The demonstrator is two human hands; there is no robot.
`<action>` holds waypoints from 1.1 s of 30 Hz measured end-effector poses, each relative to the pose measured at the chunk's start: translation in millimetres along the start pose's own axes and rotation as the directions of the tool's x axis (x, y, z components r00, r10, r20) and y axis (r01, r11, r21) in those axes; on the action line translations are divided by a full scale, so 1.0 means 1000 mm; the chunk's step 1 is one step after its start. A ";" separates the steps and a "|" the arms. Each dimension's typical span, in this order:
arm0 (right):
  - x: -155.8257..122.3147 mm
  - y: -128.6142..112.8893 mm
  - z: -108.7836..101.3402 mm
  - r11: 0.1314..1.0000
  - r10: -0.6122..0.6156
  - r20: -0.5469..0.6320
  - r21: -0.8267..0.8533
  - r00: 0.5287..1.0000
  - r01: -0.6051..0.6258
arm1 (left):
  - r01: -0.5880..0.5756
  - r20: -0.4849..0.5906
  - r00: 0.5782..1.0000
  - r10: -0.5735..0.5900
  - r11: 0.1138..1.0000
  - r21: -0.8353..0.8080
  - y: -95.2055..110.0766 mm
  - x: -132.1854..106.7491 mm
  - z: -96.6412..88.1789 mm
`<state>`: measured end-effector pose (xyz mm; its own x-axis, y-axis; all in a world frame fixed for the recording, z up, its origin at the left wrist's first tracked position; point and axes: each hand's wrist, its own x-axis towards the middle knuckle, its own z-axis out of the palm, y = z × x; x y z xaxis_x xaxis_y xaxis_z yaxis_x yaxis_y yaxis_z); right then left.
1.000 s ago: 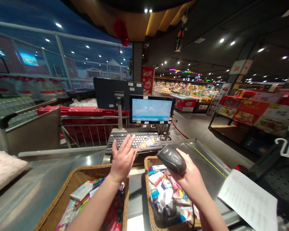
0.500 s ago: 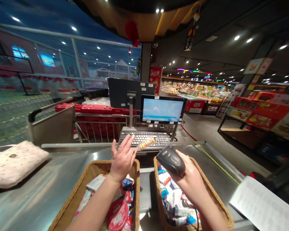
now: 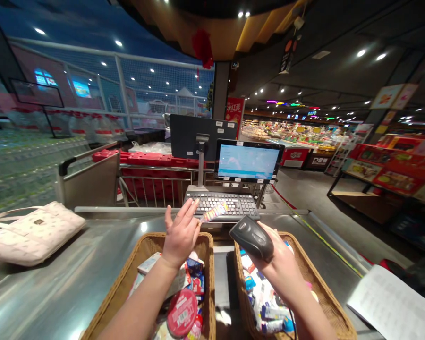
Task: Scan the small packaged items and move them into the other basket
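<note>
My left hand [image 3: 182,236] pinches one end of a slim clear-wrapped packet [image 3: 215,212] with yellow and orange colours; its contents are too blurred to name. Behind the packet lies a black keyboard [image 3: 230,204]. A black handheld barcode scanner [image 3: 252,237] is gripped in my right hand [image 3: 281,264], its head turned toward the packet but apart from it. Under my left forearm stands a wicker basket [image 3: 108,302] with boxes and a round pink-lidded tub [image 3: 182,313]. Another wicker basket [image 3: 327,302], below my right hand, holds many small packaged goods.
A lit monitor [image 3: 248,161] stands behind the keyboard, beside a second screen [image 3: 201,134] seen from its back. On the metal counter [image 3: 106,245] a pale handbag [image 3: 38,233] lies at left and printed paper sheets [image 3: 393,302] at right. Metal rails [image 3: 156,186] run beyond.
The whole scene has shifted rightward in view as my head turned slightly left. The packet appears a little tilted round, showing a paler side. Both hands keep their grips.
</note>
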<state>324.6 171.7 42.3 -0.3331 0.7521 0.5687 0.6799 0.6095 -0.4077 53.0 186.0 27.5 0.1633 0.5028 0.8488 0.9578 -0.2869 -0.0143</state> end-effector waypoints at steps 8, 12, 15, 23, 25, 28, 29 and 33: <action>0.002 -0.009 0.007 1.000 -0.012 0.000 0.028 1.000 0.012 | 0.051 0.019 0.999 -0.051 0.999 0.011 -0.013 -0.013 -0.009; 0.004 -0.014 0.013 0.999 -0.024 0.012 0.037 1.000 0.023 | 0.089 0.036 0.995 -0.089 0.996 0.015 -0.020 -0.023 -0.015; 0.005 -0.017 0.018 0.999 -0.035 0.037 0.029 0.999 0.034 | 0.134 0.054 0.989 -0.135 0.991 0.029 -0.025 -0.032 -0.020; 0.012 -0.033 0.027 0.993 -0.097 0.105 0.078 0.990 0.089 | 0.257 0.076 0.961 -0.266 0.960 0.109 -0.040 -0.070 -0.041; 0.014 -0.037 0.029 0.991 -0.103 0.123 0.100 0.987 0.091 | 0.297 0.097 0.945 -0.313 0.944 0.146 -0.044 -0.083 -0.047; 0.015 -0.043 0.034 0.988 -0.106 0.159 0.128 0.982 0.086 | 0.337 0.122 0.923 -0.364 0.921 0.198 -0.052 -0.102 -0.054; 0.015 -0.045 0.036 0.987 -0.107 0.172 0.141 0.979 0.083 | 0.344 0.126 0.919 -0.375 0.915 0.211 -0.054 -0.108 -0.055; 0.015 -0.052 0.045 0.978 -0.118 0.212 0.194 0.970 0.077 | 0.370 0.160 0.896 -0.415 0.896 0.246 -0.062 -0.130 -0.057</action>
<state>254.9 162.3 40.3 -0.5419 0.7108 0.4485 0.5129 0.7024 -0.4935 -41.2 91.6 -51.5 -0.2130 0.6997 0.6819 0.9766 0.1301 0.1715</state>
